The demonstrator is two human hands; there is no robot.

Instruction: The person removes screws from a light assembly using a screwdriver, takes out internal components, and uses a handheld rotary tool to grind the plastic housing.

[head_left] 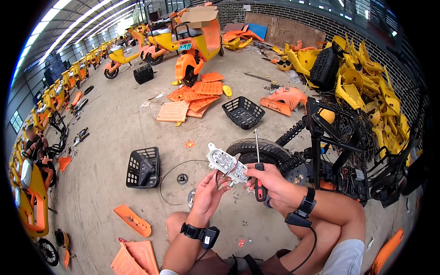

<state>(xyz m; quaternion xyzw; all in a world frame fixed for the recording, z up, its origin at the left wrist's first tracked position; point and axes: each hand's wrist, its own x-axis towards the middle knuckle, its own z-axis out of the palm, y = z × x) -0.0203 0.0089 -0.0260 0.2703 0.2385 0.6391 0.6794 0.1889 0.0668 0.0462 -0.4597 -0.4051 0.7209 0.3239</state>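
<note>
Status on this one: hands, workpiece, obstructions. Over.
Left hand gripping clear lamp unit. Right hand at its right end, also holding screwdriver, tip up. Thin wire crossing the lamp's face.

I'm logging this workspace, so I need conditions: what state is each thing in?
Lamp: in both hands, tilted; lit or unlit, unclear
Left hand: fingers closed on lamp
Right hand: closed around screwdriver, touching lamp
Screwdriver: tip up
Near crate: black tool inside
Frame: largely uncovered
Wheel: at the frame
Orange panels: piled, askew
Yellow panels: heaped
</note>
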